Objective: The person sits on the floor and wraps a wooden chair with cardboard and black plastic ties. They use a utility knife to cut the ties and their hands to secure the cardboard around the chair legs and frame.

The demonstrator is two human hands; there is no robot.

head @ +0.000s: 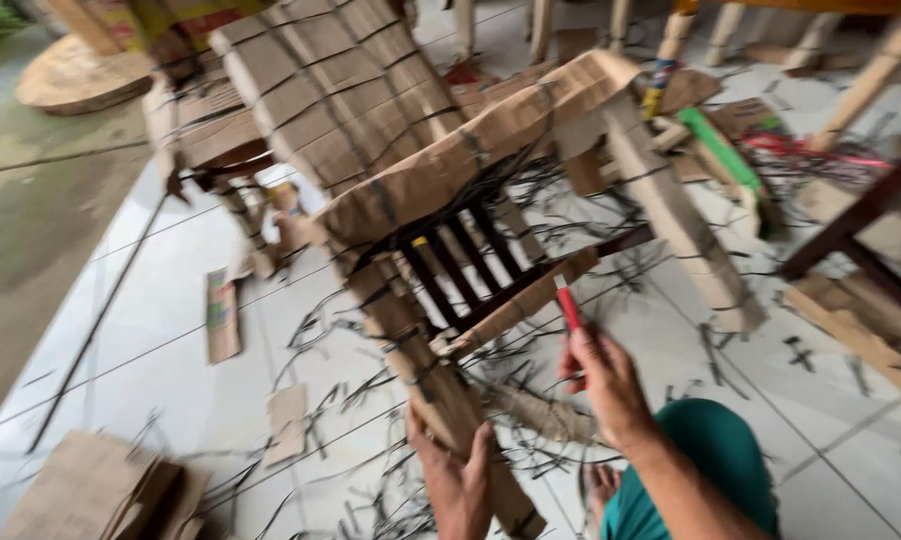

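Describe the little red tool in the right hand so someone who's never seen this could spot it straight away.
Start at the big cardboard-wrapped chair lying tipped on the white tiled floor. Just below its dark slatted part, the right hand holds up a slim red cutter with a pale tip. It is the only bright red stick held in a hand; the left hand grips a wrapped leg instead.

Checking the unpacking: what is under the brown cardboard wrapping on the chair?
Dark wooden slats show where the brown cardboard wrapping is open. The rest of the chair frame stays covered, including the leg the left hand grips.
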